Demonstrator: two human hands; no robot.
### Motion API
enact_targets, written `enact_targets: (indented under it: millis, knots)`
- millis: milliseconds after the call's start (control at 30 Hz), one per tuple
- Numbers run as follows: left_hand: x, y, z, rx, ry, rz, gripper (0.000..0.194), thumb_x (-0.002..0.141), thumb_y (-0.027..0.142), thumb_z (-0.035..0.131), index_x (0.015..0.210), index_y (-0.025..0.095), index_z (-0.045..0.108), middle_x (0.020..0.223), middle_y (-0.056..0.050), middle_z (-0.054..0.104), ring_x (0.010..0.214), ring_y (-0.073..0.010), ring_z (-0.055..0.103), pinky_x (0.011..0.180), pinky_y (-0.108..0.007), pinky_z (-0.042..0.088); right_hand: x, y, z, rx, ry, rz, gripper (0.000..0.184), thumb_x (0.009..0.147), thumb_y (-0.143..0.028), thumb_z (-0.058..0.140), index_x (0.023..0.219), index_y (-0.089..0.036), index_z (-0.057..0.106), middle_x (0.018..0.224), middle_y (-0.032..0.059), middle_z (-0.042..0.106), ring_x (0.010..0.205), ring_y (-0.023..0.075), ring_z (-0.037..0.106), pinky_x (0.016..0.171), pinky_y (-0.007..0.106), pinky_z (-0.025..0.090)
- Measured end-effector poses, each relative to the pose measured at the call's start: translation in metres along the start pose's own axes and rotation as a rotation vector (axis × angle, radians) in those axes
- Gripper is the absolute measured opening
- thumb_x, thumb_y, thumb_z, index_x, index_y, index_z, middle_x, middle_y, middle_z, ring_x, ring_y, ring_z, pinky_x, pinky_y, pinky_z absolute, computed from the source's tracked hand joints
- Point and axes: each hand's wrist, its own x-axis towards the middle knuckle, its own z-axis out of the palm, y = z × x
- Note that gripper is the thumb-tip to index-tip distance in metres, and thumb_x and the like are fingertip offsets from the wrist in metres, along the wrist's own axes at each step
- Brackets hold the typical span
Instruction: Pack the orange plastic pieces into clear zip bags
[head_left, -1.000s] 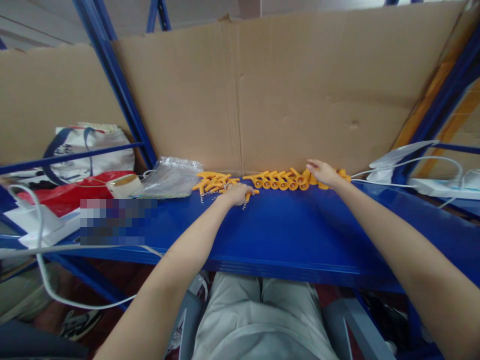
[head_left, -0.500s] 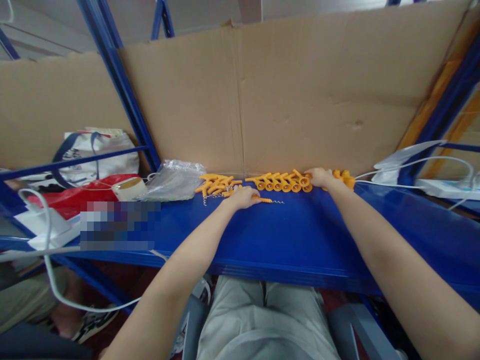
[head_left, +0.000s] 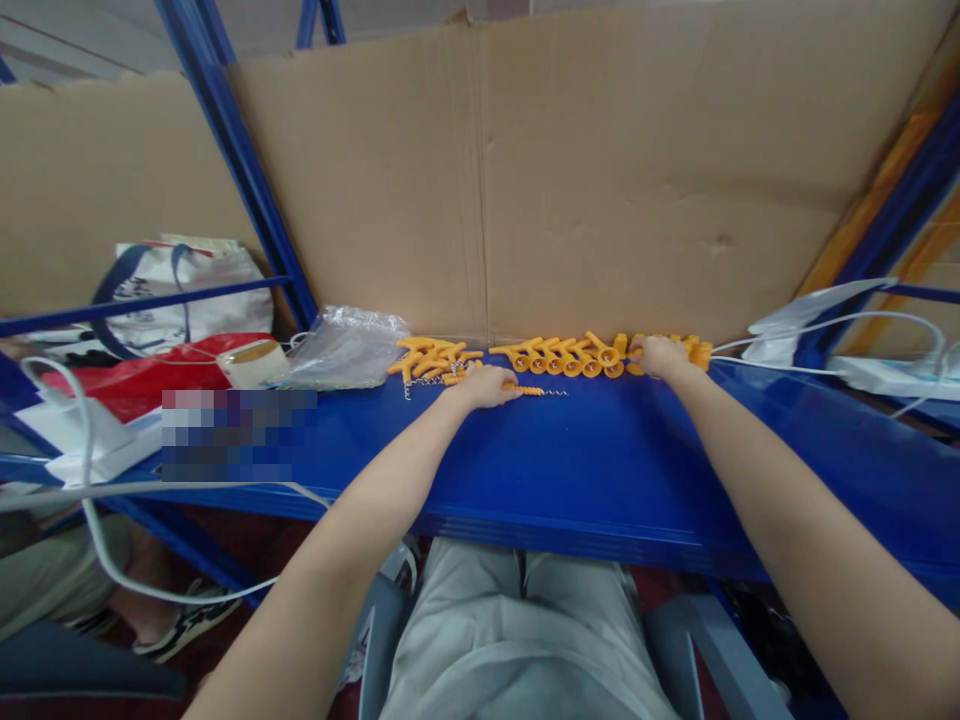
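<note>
One orange spiral-tipped piece [head_left: 531, 391] is pinched in my left hand [head_left: 491, 387] at 12 o'clock, metal tip toward 3, likely kept clear. My right hand [head_left: 664, 357], at 1 o'clock, covers orange cups [head_left: 555, 364], probably lined up for reach; I cannot tell its grip. Lettering on the bag [head_left: 217, 303] at 10 is illegible.

Layout of the worktop [head_left: 600, 460]: behind it, the cardboard sheet [head_left: 675, 180]. Along its rear, left to right: the plastic bag [head_left: 352, 345], the pile of coil-tipped pieces [head_left: 424, 358], the row of cupped pieces [head_left: 555, 362] and, beyond, the right-hand cluster [head_left: 701, 353]. Before the row, the single coiled piece [head_left: 531, 391]. Left of the plastic bag, the tape roll [head_left: 255, 365]; farther left and behind, the cloth bag [head_left: 202, 300].
</note>
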Motion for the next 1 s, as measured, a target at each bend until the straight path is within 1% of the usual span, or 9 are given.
enact_targets:
  millis: [100,200,367,433,500,600,767,867,1000]
  knots:
    - [0.001,0.0,0.001,0.008,0.013,-0.005,0.036,0.092,0.044,0.049,0.117,0.027,0.068,0.108,-0.004,0.074,0.108,-0.0252,0.064,0.095,-0.036,0.043,-0.01,0.003,0.004,-0.001,0.052,-0.002,0.037,0.087,-0.025,0.048,0.118,-0.018,0.068,0.114,0.0195,0.069,0.105,0.0347,0.064,0.083,0.048,0.047]
    - [0.003,-0.002,0.003,0.016,0.025,-0.007,0.036,0.09,0.046,0.049,0.114,0.026,0.068,0.105,-0.004,0.075,0.105,-0.0238,0.065,0.091,-0.032,0.044,-0.016,0.004,0.009,-0.003,0.108,0.0,0.036,0.086,-0.024,0.049,0.116,-0.016,0.067,0.112,0.021,0.069,0.104,0.0362,0.064,0.083,0.05,0.047]
    - [0.004,-0.004,0.003,-0.018,0.041,-0.007,0.032,0.087,0.047,0.053,0.105,0.025,0.068,0.095,-0.003,0.076,0.098,-0.0225,0.067,0.087,-0.03,0.046,-0.022,0.001,0.012,0.037,0.153,-0.026,0.037,0.084,-0.024,0.049,0.116,-0.017,0.066,0.114,0.0206,0.068,0.108,0.0383,0.061,0.09,0.059,0.041]
    - [0.003,-0.004,0.003,-0.041,0.037,-0.018,0.031,0.086,0.046,0.055,0.102,0.023,0.067,0.094,-0.003,0.075,0.095,-0.0222,0.068,0.084,-0.029,0.047,-0.025,-0.001,0.009,0.037,0.155,-0.016,0.039,0.083,-0.023,0.051,0.119,-0.017,0.064,0.113,0.0196,0.069,0.108,0.0386,0.061,0.094,0.062,0.037]
    - [0.002,-0.003,0.001,-0.066,0.031,-0.032,0.03,0.085,0.045,0.056,0.101,0.022,0.066,0.095,-0.004,0.075,0.094,-0.0223,0.067,0.081,-0.029,0.047,-0.029,-0.004,0.002,0.01,0.149,0.01,0.041,0.082,-0.024,0.054,0.122,-0.016,0.062,0.112,0.0196,0.069,0.108,0.0384,0.061,0.096,0.063,0.035]
    - [0.001,-0.001,0.001,-0.089,0.056,-0.059,0.032,0.084,0.045,0.058,0.103,0.021,0.064,0.101,-0.006,0.074,0.098,-0.0238,0.067,0.079,-0.029,0.047,-0.034,-0.009,-0.009,-0.039,0.114,0.018,0.042,0.08,-0.024,0.059,0.12,-0.013,0.063,0.111,0.0207,0.069,0.109,0.038,0.062,0.095,0.058,0.038]
    - [0.001,0.001,0.001,-0.115,0.089,-0.072,0.034,0.086,0.045,0.055,0.108,0.019,0.061,0.105,-0.007,0.073,0.098,-0.024,0.066,0.078,-0.029,0.047,-0.03,-0.008,-0.018,0.005,-0.004,-0.093,0.031,0.076,-0.026,0.067,0.104,-0.014,0.071,0.106,0.0188,0.071,0.102,0.0349,0.065,0.083,0.043,0.05]
    - [0.0,0.001,0.001,-0.124,0.1,-0.067,0.034,0.087,0.045,0.054,0.107,0.019,0.06,0.104,-0.007,0.073,0.098,-0.0237,0.066,0.076,-0.029,0.047,-0.022,-0.003,-0.015,0.046,-0.081,-0.131,0.027,0.073,-0.031,0.073,0.095,-0.015,0.073,0.093,0.0169,0.073,0.092,0.0343,0.068,0.078,0.043,0.052]
    - [0.001,0.0,0.001,-0.109,0.095,-0.048,0.032,0.086,0.045,0.055,0.105,0.019,0.061,0.1,-0.007,0.074,0.096,-0.0235,0.067,0.077,-0.029,0.047,-0.017,0.0,-0.01,0.089,-0.158,-0.128,0.019,0.075,-0.033,0.073,0.083,-0.016,0.073,0.073,0.0133,0.071,0.081,0.033,0.069,0.076,0.044,0.052]
